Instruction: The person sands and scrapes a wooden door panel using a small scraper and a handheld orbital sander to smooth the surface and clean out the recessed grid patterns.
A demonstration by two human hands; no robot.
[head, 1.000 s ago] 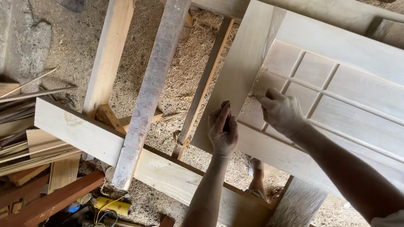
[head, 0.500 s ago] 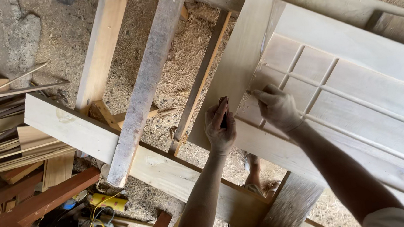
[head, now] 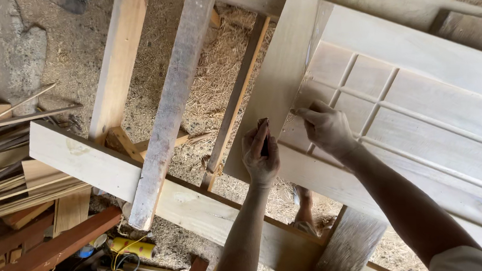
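A pale wooden door panel (head: 426, 63) with raised moulding strips lies across a rough timber frame. My left hand (head: 260, 154) rests on the panel's near corner, pinching a small dark piece, likely sandpaper (head: 264, 139), against the wood. My right hand (head: 327, 129) presses fingertips into the recessed corner of the panel, where sawdust has gathered. Whether it holds anything is hidden under the fingers.
Grey weathered beams (head: 175, 100) and pale planks (head: 86, 159) form the support below. Wood shavings cover the floor (head: 220, 70). Stacked offcuts (head: 15, 183) and reddish timber (head: 53, 250) lie at left, with a yellow tool and cable (head: 128, 248). A sandalled foot (head: 304, 204) shows below.
Both hands have shifted slightly up and left along the panel corner; the view has drifted a little.
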